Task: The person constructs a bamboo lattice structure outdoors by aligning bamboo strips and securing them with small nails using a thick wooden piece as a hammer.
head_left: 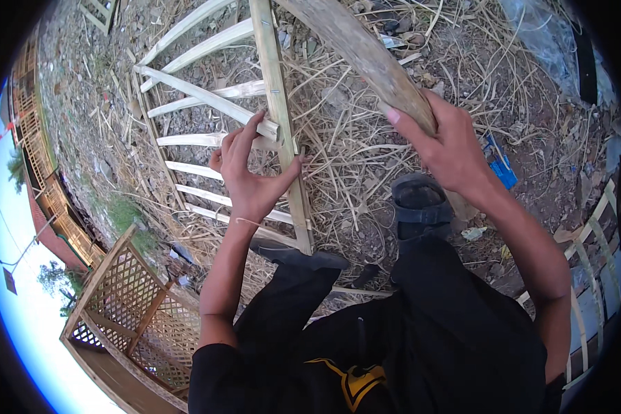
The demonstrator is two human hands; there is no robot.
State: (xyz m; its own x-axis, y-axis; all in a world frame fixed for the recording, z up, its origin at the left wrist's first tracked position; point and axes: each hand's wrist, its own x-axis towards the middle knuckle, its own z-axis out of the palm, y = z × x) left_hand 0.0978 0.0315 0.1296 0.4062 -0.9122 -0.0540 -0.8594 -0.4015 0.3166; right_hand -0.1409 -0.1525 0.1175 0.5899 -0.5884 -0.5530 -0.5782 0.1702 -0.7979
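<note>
A slatted wooden frame (298,207) lies on the ground in front of me, with several pale strips running left from its long rail. One diagonal strip (200,95) crosses the others and ends on this rail. My left hand (245,179) straddles that joint, its thumb against the rail's right side and its index finger on the diagonal strip. Nails stick up from the rail above it. My right hand (452,141) is closed round the lower end of a thick, smooth wooden stick (366,48), thumb along its side. The stick slants up and left, out of view at the top.
My sandalled feet (421,207) stand close to the frame's near end. Shavings and dry straw (352,165) litter the dirt. A blue packet (500,162) lies right, and clear plastic sheeting (545,41) at top right. A lattice panel structure (127,303) stands left.
</note>
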